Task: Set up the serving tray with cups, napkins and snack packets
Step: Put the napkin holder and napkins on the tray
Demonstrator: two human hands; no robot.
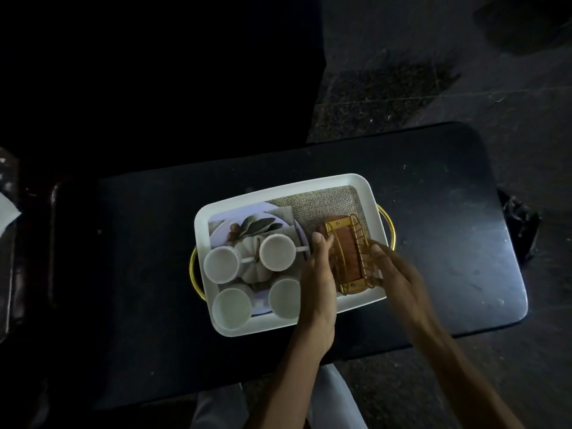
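Note:
A white serving tray (284,187) with gold handles rests on a black table. Its floor carries a printed picture of a plate, leaves and a pumpkin. Several white cups stand in its left half, among them a handled cup (277,252) and a plain cup (232,308). In the tray's right half sits a napkin holder (353,255) with a brown wooden base and gold wire sides, empty of napkins. My left hand (318,277) presses its left side and my right hand (393,274) its right side, fingers curled around the wire.
The black table (448,218) extends wide to the left and right of the tray. A dark stone floor lies beyond its far edge. A dark chair or seat (12,243) stands at the far left. A small black object (520,218) sits off the table's right end.

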